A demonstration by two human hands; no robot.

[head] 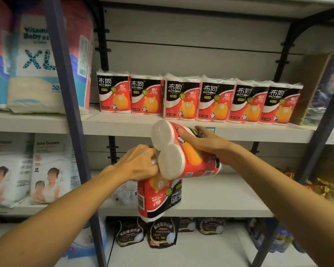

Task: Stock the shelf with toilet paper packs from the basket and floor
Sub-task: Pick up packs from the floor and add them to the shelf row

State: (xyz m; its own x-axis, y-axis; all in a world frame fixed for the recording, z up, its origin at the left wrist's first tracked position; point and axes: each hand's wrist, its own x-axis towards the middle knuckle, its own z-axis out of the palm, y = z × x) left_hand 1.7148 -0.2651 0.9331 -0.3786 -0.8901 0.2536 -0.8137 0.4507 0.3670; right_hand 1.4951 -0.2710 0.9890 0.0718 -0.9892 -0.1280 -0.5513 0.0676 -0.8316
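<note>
Several red, black and white two-roll toilet paper packs (199, 101) stand upright in a row on the upper shelf (239, 132). My right hand (206, 143) grips one pack (181, 151) lying on its side, roll ends facing me, just below that shelf's front edge. My left hand (141, 162) pinches the top of a second pack (158, 197), which hangs upside down beneath the first. The two packs touch each other.
Diaper bags (39, 62) fill the left bay, with more baby diaper packs (52, 170) below. Dark pouches (162, 234) sit on the bottom shelf. A box and wrapped goods (320, 89) stand at the row's right end. A dark upright post (69, 112) divides the bays.
</note>
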